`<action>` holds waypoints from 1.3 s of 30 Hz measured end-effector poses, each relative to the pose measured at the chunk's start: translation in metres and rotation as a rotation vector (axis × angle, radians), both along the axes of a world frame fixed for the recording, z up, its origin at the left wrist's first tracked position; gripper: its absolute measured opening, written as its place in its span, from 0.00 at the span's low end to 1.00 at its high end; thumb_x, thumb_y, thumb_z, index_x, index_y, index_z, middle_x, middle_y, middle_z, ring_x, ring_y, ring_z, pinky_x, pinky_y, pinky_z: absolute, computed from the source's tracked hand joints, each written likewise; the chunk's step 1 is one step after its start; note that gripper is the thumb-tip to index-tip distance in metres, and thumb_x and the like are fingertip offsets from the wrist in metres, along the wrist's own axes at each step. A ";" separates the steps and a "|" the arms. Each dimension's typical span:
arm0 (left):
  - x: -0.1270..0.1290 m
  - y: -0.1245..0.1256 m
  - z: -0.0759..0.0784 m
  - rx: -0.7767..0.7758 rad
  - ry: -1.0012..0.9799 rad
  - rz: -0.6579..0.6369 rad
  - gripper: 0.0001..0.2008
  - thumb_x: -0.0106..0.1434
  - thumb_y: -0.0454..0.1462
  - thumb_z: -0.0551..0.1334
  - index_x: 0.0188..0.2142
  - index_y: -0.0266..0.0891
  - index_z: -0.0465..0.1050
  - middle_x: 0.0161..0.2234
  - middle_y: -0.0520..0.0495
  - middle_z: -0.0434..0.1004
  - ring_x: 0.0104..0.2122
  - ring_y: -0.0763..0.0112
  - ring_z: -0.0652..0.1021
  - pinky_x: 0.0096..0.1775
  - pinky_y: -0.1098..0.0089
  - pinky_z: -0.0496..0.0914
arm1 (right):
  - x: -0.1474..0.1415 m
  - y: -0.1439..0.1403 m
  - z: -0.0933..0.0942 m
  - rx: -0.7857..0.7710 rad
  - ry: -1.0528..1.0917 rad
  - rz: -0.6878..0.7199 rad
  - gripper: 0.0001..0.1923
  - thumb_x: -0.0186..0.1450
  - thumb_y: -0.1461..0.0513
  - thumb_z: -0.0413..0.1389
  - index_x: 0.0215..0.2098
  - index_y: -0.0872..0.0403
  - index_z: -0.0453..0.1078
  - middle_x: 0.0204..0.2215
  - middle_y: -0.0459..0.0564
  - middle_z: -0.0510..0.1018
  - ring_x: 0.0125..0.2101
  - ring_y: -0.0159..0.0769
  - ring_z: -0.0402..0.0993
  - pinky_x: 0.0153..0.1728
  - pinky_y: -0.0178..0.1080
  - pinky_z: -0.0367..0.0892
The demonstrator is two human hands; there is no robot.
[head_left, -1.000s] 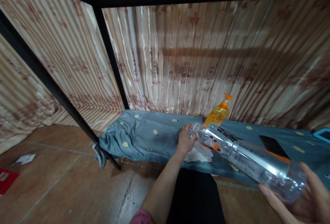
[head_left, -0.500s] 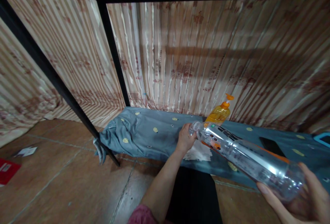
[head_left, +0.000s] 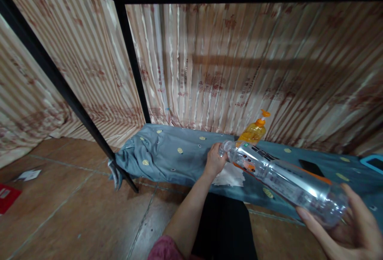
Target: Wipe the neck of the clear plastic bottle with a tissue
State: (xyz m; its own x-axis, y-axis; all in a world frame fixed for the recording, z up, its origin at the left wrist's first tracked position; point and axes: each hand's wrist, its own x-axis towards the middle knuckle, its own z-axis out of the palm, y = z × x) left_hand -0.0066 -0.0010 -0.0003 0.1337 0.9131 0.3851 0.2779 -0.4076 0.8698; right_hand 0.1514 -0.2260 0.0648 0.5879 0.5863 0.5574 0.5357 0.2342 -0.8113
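A large clear plastic bottle [head_left: 281, 176] with a silver, black and orange label lies slanted in the air between my hands. Its neck points left and its base right. My left hand [head_left: 216, 159] is closed around the neck end. My right hand [head_left: 344, 228] grips the base, thumb below and fingers on the far side. Behind the bottle stands an orange pump bottle [head_left: 253, 131], partly hidden by it. A crumpled white tissue or cloth [head_left: 229, 175] lies under the neck on the blue-grey cloth [head_left: 191, 164].
A dark flat object, perhaps a phone [head_left: 311, 167], and a blue-rimmed item [head_left: 372, 162] lie on the cloth at right. Black frame posts [head_left: 131, 60] stand at left. On the floor are a red item [head_left: 8, 197] and papers [head_left: 30, 175]. Striped curtains [head_left: 209, 52] hang behind.
The bottle and my right hand have shifted very slightly left in the view, as has part of the scene. Both hands keep their hold.
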 end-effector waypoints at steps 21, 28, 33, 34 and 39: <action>0.000 0.001 -0.001 0.022 -0.017 -0.003 0.11 0.59 0.32 0.65 0.42 0.40 0.71 0.43 0.44 0.79 0.45 0.61 0.79 0.51 0.63 0.72 | 0.006 0.000 -0.001 -0.013 -0.044 0.026 0.51 0.52 0.51 0.71 0.69 0.49 0.57 0.64 0.54 0.67 0.61 0.59 0.66 0.64 0.69 0.55; 0.002 0.002 -0.003 0.026 -0.015 0.011 0.10 0.60 0.34 0.65 0.42 0.40 0.72 0.42 0.45 0.79 0.45 0.60 0.79 0.50 0.62 0.73 | 0.008 -0.001 -0.002 -0.022 -0.073 0.004 0.50 0.52 0.51 0.71 0.69 0.48 0.58 0.64 0.53 0.68 0.59 0.58 0.69 0.63 0.70 0.56; 0.001 0.000 -0.001 0.024 -0.014 -0.004 0.10 0.59 0.33 0.65 0.42 0.39 0.72 0.42 0.43 0.79 0.45 0.60 0.79 0.50 0.62 0.73 | 0.007 0.000 0.000 0.000 -0.060 0.012 0.49 0.52 0.53 0.71 0.69 0.47 0.58 0.65 0.52 0.66 0.62 0.60 0.64 0.64 0.70 0.53; 0.000 0.000 0.000 0.024 -0.018 -0.007 0.10 0.59 0.33 0.65 0.42 0.39 0.72 0.42 0.43 0.79 0.45 0.60 0.79 0.50 0.62 0.73 | 0.006 0.001 0.001 0.000 -0.050 0.018 0.50 0.53 0.53 0.70 0.69 0.48 0.58 0.65 0.52 0.66 0.63 0.60 0.64 0.64 0.70 0.53; 0.001 0.000 -0.001 0.011 -0.025 0.000 0.10 0.59 0.33 0.65 0.41 0.40 0.72 0.41 0.45 0.79 0.44 0.62 0.79 0.50 0.62 0.73 | 0.005 0.003 0.006 -0.002 -0.019 0.027 0.49 0.52 0.52 0.71 0.68 0.49 0.59 0.64 0.52 0.68 0.60 0.59 0.66 0.64 0.71 0.53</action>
State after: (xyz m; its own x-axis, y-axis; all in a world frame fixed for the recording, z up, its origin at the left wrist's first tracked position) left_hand -0.0060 -0.0012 -0.0011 0.1236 0.9090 0.3981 0.2564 -0.4168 0.8721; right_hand 0.1568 -0.2234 0.0706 0.5612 0.6031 0.5669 0.5445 0.2468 -0.8016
